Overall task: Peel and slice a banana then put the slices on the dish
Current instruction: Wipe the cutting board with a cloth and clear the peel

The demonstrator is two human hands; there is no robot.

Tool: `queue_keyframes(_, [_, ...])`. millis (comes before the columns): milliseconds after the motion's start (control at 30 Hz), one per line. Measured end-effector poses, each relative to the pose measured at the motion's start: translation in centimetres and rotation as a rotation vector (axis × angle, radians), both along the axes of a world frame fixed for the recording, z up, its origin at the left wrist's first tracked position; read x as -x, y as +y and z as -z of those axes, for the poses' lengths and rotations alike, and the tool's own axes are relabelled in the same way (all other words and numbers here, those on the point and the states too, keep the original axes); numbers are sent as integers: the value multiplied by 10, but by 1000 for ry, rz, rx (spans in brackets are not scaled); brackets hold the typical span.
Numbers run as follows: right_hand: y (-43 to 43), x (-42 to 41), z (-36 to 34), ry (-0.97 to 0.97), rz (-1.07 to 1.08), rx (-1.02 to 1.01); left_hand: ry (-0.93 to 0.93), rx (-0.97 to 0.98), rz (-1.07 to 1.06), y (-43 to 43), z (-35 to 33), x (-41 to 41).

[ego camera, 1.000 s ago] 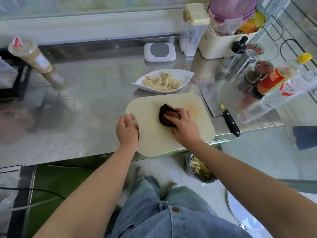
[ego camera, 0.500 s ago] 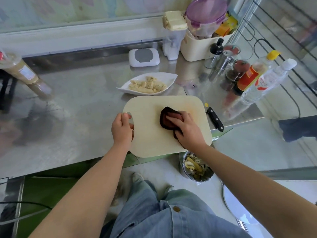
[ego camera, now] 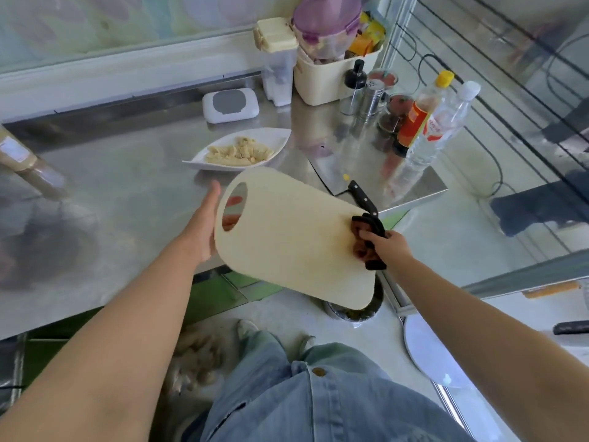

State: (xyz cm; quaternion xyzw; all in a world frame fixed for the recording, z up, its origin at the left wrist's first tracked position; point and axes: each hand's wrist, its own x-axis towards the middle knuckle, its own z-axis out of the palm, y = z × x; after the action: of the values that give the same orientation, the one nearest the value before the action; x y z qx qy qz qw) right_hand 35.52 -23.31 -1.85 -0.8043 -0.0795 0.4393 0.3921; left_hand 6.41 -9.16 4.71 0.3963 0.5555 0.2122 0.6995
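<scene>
Nearest, below the counter's edge, a round bin sits on the floor, and the low corner of the cutting board hangs right over it. The board is lifted off the counter and tilted, handle end up and to the left, low end toward the bin. The left hand holds it at the handle end: the thumb lies straight along the edge and fingers show through the handle hole from behind. The right hand is at the board's right edge, its fingers curled round a dark cloth bunched against the board. This looks like clean-up after the cutting, so the job is to sweep any bits down the slope. Keep the low corner over the bin, wipe from the high end toward it in long strokes, and hold the handle end firm so the board does not swing. Just behind the board a knife lies on the counter with its black handle near the cloth; the wiping hand should stay clear of it. Farther off, the white dish sits on the counter with the banana slices heaped in it, so the task's main work appears done. Bottles stand far right.
</scene>
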Motion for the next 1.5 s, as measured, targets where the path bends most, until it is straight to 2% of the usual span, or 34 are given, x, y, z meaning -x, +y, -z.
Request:
queue_keyframes(67, [-9, -1, 8, 111, 151, -54, -388, 165, 20, -10, -3, -4])
queue_keyframes(100, [-12, -1, 12, 153, 216, -69, -538, 202, 69, -17, -3, -9])
queue_keyframes(133, [-14, -1, 14, 183, 268, -84, -609, 210, 156, -24, -1, -15])
queue_keyframes(167, [-14, -1, 14, 211, 309, -103, -604, 212, 271, -32, 3, -24])
queue_keyframes(233, [-14, 1, 12, 249, 348, -129, -415, 202, 452, -50, 13, -42])
queue_keyframes(267, [-13, 3, 9, 256, 342, -135, -306, 185, 472, -59, 17, -51])
queue_keyframes(400, [-13, 0, -1, 177, 217, -141, -125, 26, 254, -80, 24, -79])
queue_keyframes(467, [-13, -3, -4, 23, 85, -85, -109, -80, 266, -86, 25, -84])
queue_keyframes(533, [-15, -3, -11, -225, -8, -32, -76, -170, 262, -92, 22, -87])
queue_keyframes(567, [-16, 2, -16, -326, -22, -76, -47, -219, 258, -95, 19, -89])
queue_keyframes(633, [-16, 19, -33, -465, -43, -304, -12, -309, 247, -97, 16, -94])
queue_keyframes(700, [-12, 41, -50, -547, -165, -516, -30, -368, 225, -98, 12, -102])
queue_keyframes(800, [-10, 63, -47, -664, -366, -623, -56, -391, 158, -101, 5, -115])
queue_keyframes(900, [-18, 49, -25, -669, -263, -490, -56, -421, 115, -101, 1, -116])
queue_keyframes(1033, [-41, 9, 15, -467, -133, -40, -26, -367, 184, -98, 6, -107])
queue_keyframes(1100, [-42, 1, 16, -473, -4, -74, -11, -375, 215, -98, 9, -107])
queue_keyframes(1167, [-33, 6, -1, -581, 69, -286, -2, -386, 231, -99, 10, -108])
queue_keyframes(1233, [-21, 17, -21, -621, -24, -481, -7, -381, 237, -102, 7, -113])
queue_keyframes(1300, [-16, 30, -23, -641, -213, -523, -38, -367, 216, -104, 3, -118])
queue_keyframes(1367, [-23, 28, -6, -643, -266, -429, -60, -367, 207, -104, -1, -120])
queue_keyframes(1500, [-42, -1, 24, -542, -178, -14, -38, -382, 215, -104, 3, -119])
